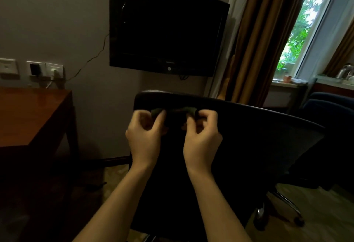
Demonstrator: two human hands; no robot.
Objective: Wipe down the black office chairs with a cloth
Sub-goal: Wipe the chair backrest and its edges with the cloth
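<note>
Dim room: grey wall, wall-mounted television (168,25), wooden worktop (32,115) at left, curtained window (306,31) at right. Black office chair (249,146), backrest toward the camera. Dark green cloth (173,111) stretched at the backrest's top edge. Left hand (145,134) pinches its left end; right hand (201,136) pinches its right end, each grip closed on cloth.
</note>
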